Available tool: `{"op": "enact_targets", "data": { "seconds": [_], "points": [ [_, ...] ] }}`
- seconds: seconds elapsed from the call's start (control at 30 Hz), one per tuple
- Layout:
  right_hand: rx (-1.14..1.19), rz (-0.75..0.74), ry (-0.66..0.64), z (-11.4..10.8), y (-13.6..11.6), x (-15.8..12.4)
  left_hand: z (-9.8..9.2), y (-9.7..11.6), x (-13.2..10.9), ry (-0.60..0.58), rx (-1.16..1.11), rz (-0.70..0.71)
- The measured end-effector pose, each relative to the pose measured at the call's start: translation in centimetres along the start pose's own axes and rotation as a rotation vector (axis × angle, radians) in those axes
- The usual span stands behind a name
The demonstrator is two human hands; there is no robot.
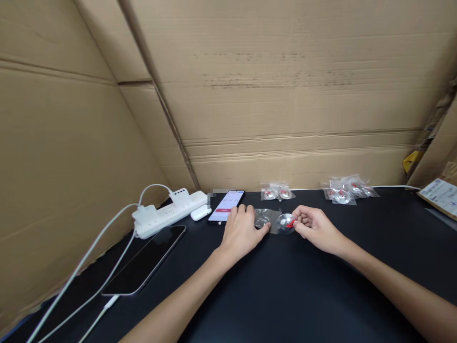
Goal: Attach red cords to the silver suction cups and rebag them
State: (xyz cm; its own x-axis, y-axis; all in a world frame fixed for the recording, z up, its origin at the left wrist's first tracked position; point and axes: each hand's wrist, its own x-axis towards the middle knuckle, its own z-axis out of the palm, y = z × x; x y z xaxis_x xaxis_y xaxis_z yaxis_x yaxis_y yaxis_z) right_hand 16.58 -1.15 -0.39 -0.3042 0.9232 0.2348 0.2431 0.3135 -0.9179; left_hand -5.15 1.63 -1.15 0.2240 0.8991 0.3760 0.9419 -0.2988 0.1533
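Note:
My right hand is closed in a pinch on the red tab of a clear suction cup, whose round disc faces upward at the mouth side of a small clear plastic bag. I cannot tell whether the cup's left edge is still inside the bag or only over it. My left hand rests on the black table, fingers curved along the bag's left side and the thumb on its near edge, holding it down. Part of the bag is hidden by those fingers.
Bagged suction cups with red tabs lie at the back: a small group and a larger pile. Left are a lit phone, a white case, a power strip, a dark tablet and cables. Cardboard walls enclose the table.

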Motion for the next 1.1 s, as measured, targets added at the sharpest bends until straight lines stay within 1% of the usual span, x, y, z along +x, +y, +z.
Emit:
{"op": "enact_targets", "data": {
  "seconds": [0.1, 0.2, 0.33, 0.47, 0.6, 0.73, 0.8, 0.9, 1.0, 1.1],
  "points": [
    [-0.007, -0.016, 0.054, 0.1, -0.3, -0.1, 0.0, 0.5, 0.0, -0.041, -0.385, -0.027],
    [-0.012, -0.051, 0.131, 0.4, -0.7, -0.1, -0.4, 1.4, -0.3, -0.006, -0.693, 0.005],
    [-0.009, -0.035, 0.226, 0.5, -0.7, 0.1, -1.1, 2.6, -0.9, 0.029, -0.889, 0.048],
    [-0.01, 0.042, 0.316, 0.0, 0.5, 0.6, -1.4, 3.1, -1.0, 0.073, -1.051, 0.031],
    [0.039, 0.112, 0.379, -0.9, 1.5, 1.0, -1.4, 3.0, -0.6, 0.025, -1.239, 0.018],
    [0.046, 0.096, 0.415, -1.3, 1.3, 1.1, -1.6, 3.2, -0.4, -0.029, -1.347, 0.033],
    [0.056, 0.08, 0.406, -1.3, 1.0, 1.0, -1.8, 3.2, -0.3, -0.049, -1.375, 0.038],
    [0.073, 0.055, 0.344, -1.2, 0.7, 0.9, -1.9, 3.2, -0.2, -0.099, -1.406, 0.041],
    [0.091, 0.014, 0.277, -1.2, 0.5, 0.8, -1.9, 2.9, -0.2, -0.172, -1.386, 0.031],
    [0.104, -0.03, 0.219, -1.4, 0.4, 0.8, -1.8, 2.7, -0.1, -0.216, -1.378, 0.008]
  ]
}}
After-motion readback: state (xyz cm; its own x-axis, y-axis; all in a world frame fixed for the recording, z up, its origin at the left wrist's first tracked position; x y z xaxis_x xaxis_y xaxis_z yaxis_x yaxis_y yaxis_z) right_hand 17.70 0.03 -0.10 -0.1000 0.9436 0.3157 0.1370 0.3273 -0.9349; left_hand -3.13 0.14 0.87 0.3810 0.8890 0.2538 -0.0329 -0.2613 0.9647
